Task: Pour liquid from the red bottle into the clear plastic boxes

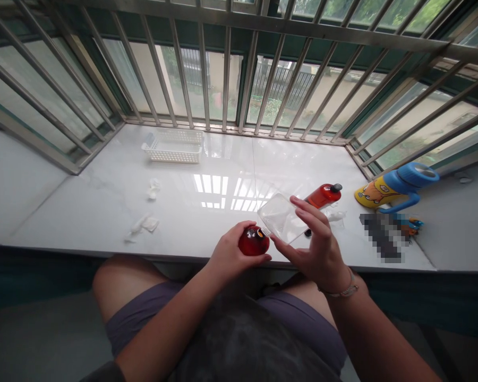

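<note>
In the head view, my left hand [231, 246] is wrapped round a red bottle [253, 245] near the counter's front edge. That bottle has no cap on, and its mouth faces up. My right hand [316, 241] grips a clear, square-sided bottle [281, 215] between thumb and fingers. The clear bottle is tilted, its neck right at the red bottle's mouth; whether liquid is flowing I cannot tell. Behind my right hand is a second red bottle [321, 196] with a black cap. A small black piece, perhaps a cap [308, 233], lies partly hidden beside the right fingers.
A white perforated basket [175, 147] stands at the back left of the white counter [103, 196]. Crumpled tissues [149, 224] lie on the left. At the right are a blue and yellow flask [396, 185] and a blurred-out item [384, 236]. Metal window bars [227, 79] rise behind.
</note>
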`<move>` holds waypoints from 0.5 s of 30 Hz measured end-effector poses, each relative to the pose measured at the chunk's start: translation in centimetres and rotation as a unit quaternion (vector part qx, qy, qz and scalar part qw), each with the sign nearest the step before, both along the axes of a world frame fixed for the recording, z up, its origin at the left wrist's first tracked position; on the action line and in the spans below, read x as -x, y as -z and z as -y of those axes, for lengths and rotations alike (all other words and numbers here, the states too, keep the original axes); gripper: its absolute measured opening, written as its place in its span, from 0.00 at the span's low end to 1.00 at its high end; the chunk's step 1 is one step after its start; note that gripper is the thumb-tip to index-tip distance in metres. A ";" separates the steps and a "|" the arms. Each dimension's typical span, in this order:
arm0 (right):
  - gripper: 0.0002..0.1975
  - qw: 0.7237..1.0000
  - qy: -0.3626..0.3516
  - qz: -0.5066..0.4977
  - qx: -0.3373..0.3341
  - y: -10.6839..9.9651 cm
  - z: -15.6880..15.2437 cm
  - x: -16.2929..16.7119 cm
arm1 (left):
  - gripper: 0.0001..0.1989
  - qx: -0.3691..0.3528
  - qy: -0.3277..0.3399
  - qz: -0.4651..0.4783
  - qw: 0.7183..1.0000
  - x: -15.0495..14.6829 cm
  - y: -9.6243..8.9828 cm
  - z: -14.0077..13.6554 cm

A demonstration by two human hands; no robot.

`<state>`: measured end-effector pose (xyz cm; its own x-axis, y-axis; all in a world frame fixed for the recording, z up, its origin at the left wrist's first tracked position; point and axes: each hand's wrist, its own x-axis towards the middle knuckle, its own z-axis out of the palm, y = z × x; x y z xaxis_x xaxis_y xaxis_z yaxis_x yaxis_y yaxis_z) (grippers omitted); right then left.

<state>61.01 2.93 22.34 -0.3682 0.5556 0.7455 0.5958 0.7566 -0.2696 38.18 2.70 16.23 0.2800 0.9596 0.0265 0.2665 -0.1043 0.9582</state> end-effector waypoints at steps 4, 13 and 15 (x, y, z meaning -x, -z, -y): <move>0.54 1.000 -0.009 0.004 0.006 0.1 -0.1 -0.2 | 0.39 -0.001 0.002 0.001 1.000 0.0 0.2 0.0; 0.56 1.000 -0.018 0.019 0.005 -0.1 -0.1 -0.4 | 0.38 0.002 0.006 0.014 1.000 -0.2 0.2 0.0; 0.55 1.000 -0.015 0.007 0.016 0.2 -0.2 -0.3 | 0.39 0.000 0.005 0.016 1.000 -0.2 0.2 0.0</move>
